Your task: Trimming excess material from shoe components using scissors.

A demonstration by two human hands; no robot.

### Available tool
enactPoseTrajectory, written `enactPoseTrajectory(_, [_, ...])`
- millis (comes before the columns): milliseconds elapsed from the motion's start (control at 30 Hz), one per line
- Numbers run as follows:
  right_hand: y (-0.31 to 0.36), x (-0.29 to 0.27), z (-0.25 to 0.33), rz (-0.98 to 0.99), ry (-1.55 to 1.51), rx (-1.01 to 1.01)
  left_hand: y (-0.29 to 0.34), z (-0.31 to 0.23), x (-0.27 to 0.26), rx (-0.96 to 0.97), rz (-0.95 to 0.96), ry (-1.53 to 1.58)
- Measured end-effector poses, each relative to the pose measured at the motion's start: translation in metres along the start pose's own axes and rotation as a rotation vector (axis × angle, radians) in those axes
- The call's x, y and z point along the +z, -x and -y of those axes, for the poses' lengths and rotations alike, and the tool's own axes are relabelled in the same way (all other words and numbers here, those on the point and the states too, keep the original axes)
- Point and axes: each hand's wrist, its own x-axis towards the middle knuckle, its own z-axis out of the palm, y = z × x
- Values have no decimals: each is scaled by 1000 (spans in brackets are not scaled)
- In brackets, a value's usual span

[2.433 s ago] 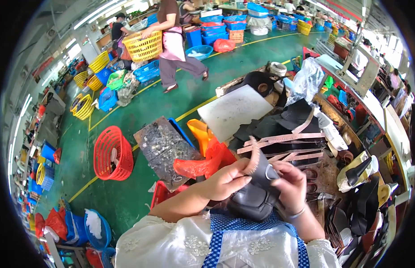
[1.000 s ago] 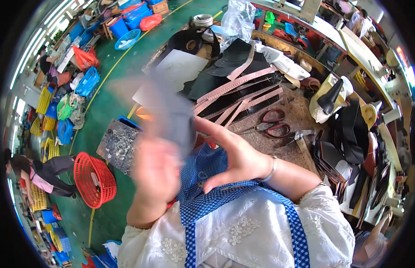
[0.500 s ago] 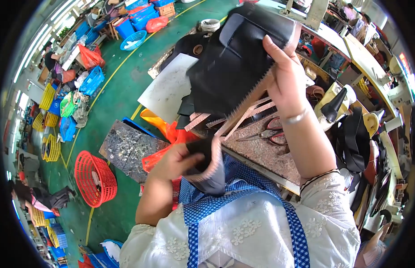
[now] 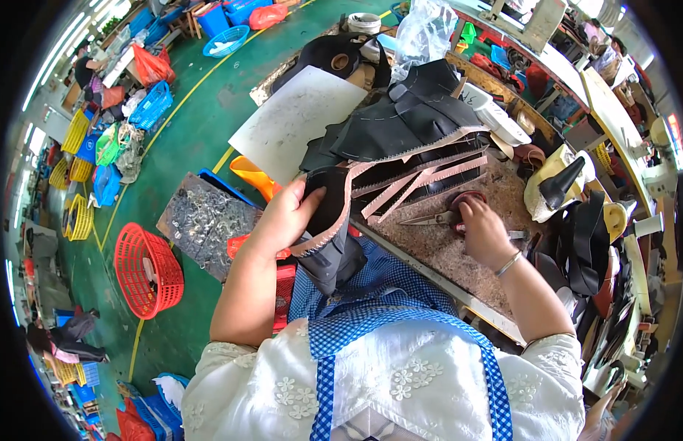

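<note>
Left hand [image 4: 283, 220]: we see fingers closed on black leather piece [image 4: 328, 220], lifted off bench [image 4: 459, 253] for handling.
Right hand [image 4: 483, 231]: fingers curled onto scissors [image 4: 444, 215], apparently gripping them.

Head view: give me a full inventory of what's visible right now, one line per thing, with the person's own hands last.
Boot upper piece: one, black with a pink zigzag edge, held at the bench's near edge.
Scissors: one pair, red handles, lying on the bench under the right hand.
Stack of cut pieces: several, black with pink edges, mid bench.
Pink strips: a few, fanned below the stack.
White board: one, left of the stack.
Tray of metal parts: one, grey, left of the bench.
Red basket: one, on the green floor.
Shoe last: one, cream with a black piece on it, right bench.
Left hand: gripping the boot upper piece.
Right hand: on the scissors' handles.
</note>
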Motion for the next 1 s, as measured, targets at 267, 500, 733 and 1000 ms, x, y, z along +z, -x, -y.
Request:
enactPoseTrajectory(267, [14, -74, 33, -133, -342, -260, 6, -11, -11, 25, -69, -85])
enactPoseTrajectory(500, [-6, -75, 59, 770, -1455, 63, 15, -41, -3, 213, -182, -347])
enactPoseTrajectory(733, [-43, -97, 76, 584, -1294, 97, 24, -44, -5, 331, -247, -555])
enactPoseTrajectory(1000, [-40, -98, 116, 142, -1617, -199, 41, -81, 6, 468, -561, -601])
